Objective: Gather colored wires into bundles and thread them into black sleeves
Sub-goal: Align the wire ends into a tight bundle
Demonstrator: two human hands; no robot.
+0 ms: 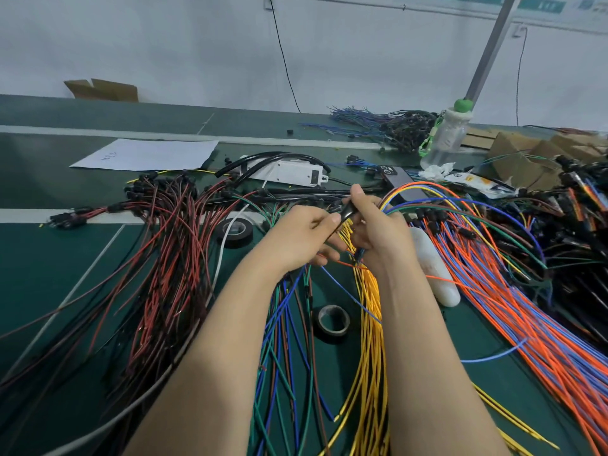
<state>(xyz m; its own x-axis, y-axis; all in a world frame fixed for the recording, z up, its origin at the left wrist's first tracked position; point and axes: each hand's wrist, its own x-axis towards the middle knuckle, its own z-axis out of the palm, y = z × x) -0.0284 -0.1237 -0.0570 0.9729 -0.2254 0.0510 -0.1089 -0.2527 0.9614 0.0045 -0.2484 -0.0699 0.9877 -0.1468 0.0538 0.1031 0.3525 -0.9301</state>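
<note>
Hands meet over the middle of the green counter [49,274], close enough that the fingertips almost touch. The left hand [296,240] has its fingers curled, with thumb and forefinger pinching the end of a short black sleeve [348,211]. The right hand [378,235] is closed in a fist around a wire bundle [424,189], thumb raised beside the sleeve. The bundle's orange, yellow, blue, brown and green strands rise out of the fist, arch to the right and drop to the counter. Whether the strand ends have entered the sleeve cannot be told, since the fingers cover that spot.

Below the hands, between the forearms, lies a sheaf of yellow wires [370,324], and just to its left a looser run of green, blue and brown wires [283,340]. A roll of black tape [332,320] lies flat between these two groups; a second tape roll [234,230] sits left of the left hand. Right of the right forearm a white tube [434,274] lies at the edge of a broad spread of orange and blue wires [513,311]. To the left, red and black wires [164,258] with black connectors fan across the counter.

Farther back are a white box [289,172], a sheet of paper [148,154], a phone [399,182] and a clear bottle [445,136] with a green cap.
</note>
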